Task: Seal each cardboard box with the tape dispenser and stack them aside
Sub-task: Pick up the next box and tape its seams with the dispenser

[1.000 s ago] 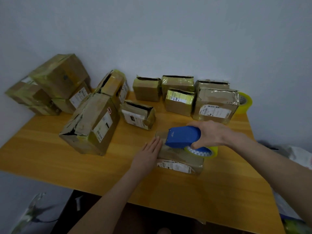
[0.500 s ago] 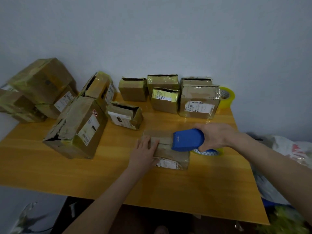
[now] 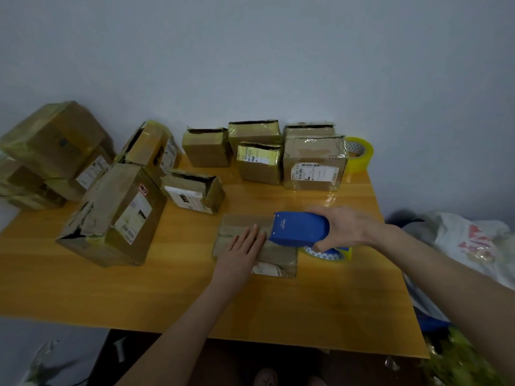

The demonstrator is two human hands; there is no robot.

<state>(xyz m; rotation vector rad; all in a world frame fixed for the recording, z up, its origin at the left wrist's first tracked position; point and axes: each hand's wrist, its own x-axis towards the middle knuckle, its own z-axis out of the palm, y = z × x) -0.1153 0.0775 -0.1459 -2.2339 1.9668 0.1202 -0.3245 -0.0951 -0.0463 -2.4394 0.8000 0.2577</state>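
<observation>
A flat cardboard box [image 3: 239, 225] lies in the middle of the wooden table [image 3: 111, 288]. My left hand [image 3: 245, 245] presses flat on its top, fingers apart. My right hand [image 3: 345, 227] grips the blue tape dispenser [image 3: 299, 228], whose front end rests on the box's right part. The yellow tape roll [image 3: 328, 253] of the dispenser hangs past the box's right edge. Several open small boxes [image 3: 259, 162] stand at the back of the table. Taped boxes [image 3: 53, 140] are piled at the far left.
A large battered box [image 3: 117, 215] stands left of the middle. An open small box [image 3: 195, 190] lies just behind the flat one. A spare yellow tape roll [image 3: 359, 154] sits at the back right corner. Plastic bags [image 3: 468, 240] lie beyond the table's right edge.
The dispenser and my right hand have slid rightward along the box top. My left hand stays pressed on the box. The camera view has shifted slightly.
</observation>
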